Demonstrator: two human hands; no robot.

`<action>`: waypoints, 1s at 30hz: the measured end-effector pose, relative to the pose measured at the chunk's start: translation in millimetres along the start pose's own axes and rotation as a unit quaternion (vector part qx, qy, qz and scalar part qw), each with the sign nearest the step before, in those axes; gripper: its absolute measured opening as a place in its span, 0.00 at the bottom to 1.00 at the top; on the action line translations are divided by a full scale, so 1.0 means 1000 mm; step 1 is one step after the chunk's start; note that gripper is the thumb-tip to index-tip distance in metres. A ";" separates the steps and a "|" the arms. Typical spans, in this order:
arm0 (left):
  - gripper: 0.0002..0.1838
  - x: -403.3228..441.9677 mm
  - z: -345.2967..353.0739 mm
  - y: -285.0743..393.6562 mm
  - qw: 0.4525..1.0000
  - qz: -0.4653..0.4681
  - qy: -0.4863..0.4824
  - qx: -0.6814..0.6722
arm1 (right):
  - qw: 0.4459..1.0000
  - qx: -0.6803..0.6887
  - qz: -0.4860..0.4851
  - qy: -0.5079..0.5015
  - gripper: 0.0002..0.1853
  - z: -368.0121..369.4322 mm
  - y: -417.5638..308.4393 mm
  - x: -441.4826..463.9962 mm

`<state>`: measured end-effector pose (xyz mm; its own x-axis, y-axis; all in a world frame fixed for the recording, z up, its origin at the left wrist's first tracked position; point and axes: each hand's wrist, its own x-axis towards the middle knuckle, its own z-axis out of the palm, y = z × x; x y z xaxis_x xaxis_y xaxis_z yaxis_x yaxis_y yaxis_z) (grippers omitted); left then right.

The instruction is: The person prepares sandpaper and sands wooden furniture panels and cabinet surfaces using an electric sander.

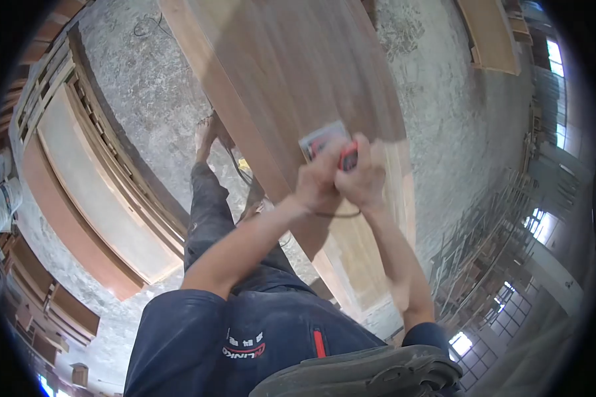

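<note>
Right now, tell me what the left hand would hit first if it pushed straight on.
The left hand would likely meet the pale-plated hand tool first, which shows right at its fingers; past that, the wooden panel stretches on. Blur leaves any gap unclear.

A long brown wooden panel with hazy pale streaks across its surface runs up the middle, lighter and yellower at the near end. A blurred red-and-grey hand tool with a flat pale plate rests on its face. Around it spreads a rough, mottled grey floor, carrying a long stack of wooden boards, whitish and reddish-brown, at the left.
</note>
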<state>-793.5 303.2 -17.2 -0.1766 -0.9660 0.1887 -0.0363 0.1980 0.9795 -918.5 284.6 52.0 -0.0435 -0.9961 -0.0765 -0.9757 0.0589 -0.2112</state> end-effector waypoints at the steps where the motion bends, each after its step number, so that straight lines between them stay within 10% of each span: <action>1: 0.41 -0.024 0.013 0.009 0.999 -0.038 -0.031 -0.004 | 1.000 -0.005 0.013 -0.019 0.37 -0.003 0.013 -0.029; 6: 0.46 -0.079 0.023 0.024 0.997 -0.029 -0.070 -0.026 | 0.997 0.011 0.068 0.027 0.35 0.008 0.028 -0.099; 17: 0.47 0.156 -0.184 -0.058 0.990 0.021 0.088 0.112 | 0.997 -0.007 -0.083 0.000 0.30 0.025 -0.175 0.215; 24: 0.50 0.320 -0.322 -0.129 0.994 0.049 0.075 -0.066 | 0.992 0.037 -0.117 -0.021 0.28 0.027 -0.308 0.406; 27: 0.51 0.356 -0.335 -0.099 0.959 -0.052 0.115 0.255 | 0.987 0.063 -0.147 -0.024 0.25 0.027 -0.318 0.439; 30: 0.27 0.333 -0.302 -0.099 0.971 0.107 0.132 0.170 | 0.985 0.086 -0.145 -0.026 0.22 0.025 -0.293 0.405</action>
<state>-552.1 -87.8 -30.0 0.0415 -0.8970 0.4401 -0.3574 0.3980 0.8449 -644.7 -134.5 58.2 0.2478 -0.9681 -0.0380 -0.8944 -0.2135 -0.3930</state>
